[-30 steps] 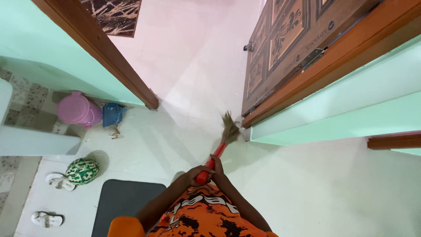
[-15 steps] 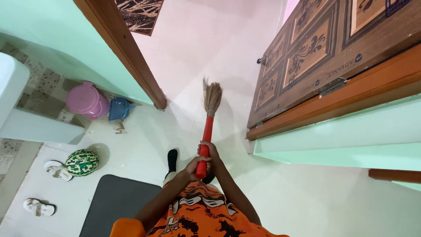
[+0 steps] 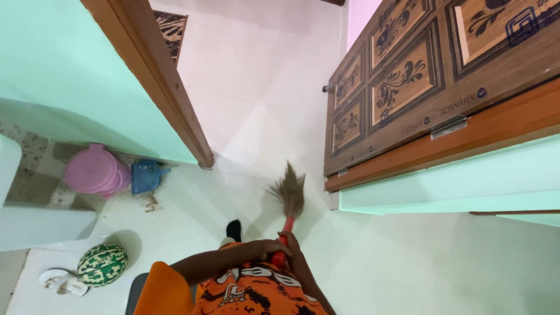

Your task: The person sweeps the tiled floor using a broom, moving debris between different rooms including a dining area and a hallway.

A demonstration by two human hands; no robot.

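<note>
With both my left hand (image 3: 269, 249) and right hand (image 3: 290, 241) clenched on the red handle, I've drawn the broom (image 3: 287, 204) back near my foot, bristles now by the door (image 3: 396, 87), finishing a stroke.

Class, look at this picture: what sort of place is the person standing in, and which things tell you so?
Probably a home's entrance area by a doorway: a carved wooden door stands open, a sandal lies on the tiled floor, and both hands grip a broom.
</note>
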